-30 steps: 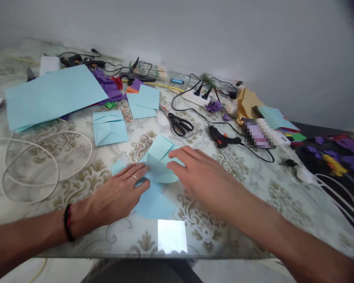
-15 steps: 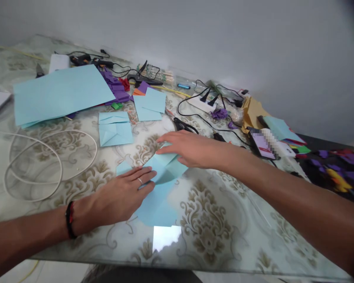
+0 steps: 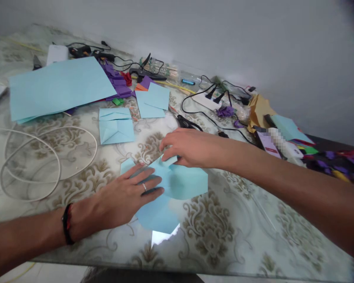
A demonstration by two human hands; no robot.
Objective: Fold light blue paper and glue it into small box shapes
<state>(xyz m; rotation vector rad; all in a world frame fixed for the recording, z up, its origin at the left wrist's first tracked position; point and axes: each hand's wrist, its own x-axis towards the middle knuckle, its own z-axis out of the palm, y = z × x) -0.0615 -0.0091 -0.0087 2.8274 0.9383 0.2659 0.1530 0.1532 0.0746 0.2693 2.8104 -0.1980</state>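
A light blue paper (image 3: pixel 188 182) cut with several lobes lies on the table in front of me, its near lobe pointing at the table's front edge. My left hand (image 3: pixel 122 194), ring on one finger, presses flat on the paper's left part with fingers spread. At the far lobe, my right hand (image 3: pixel 184 147) curls its fingers around a raised flap and pinches it. Part of the paper is hidden under both hands. Just beyond the right hand lie black-handled scissors (image 3: pixel 188 122).
A folded blue paper piece (image 3: pixel 116 125) and blue squares (image 3: pixel 153 98) lie farther back. Left are large blue sheets (image 3: pixel 61 86) and a coiled white cable (image 3: pixel 59 165). A power strip (image 3: pixel 206 101), brown paper (image 3: pixel 259 110) and a phone (image 3: pixel 267 145) stand right.
My right hand has lifted and curled the far flap, and the paper's right lobe now lies spread out to the right. My left hand stays flat on the paper. The view has shifted slightly.
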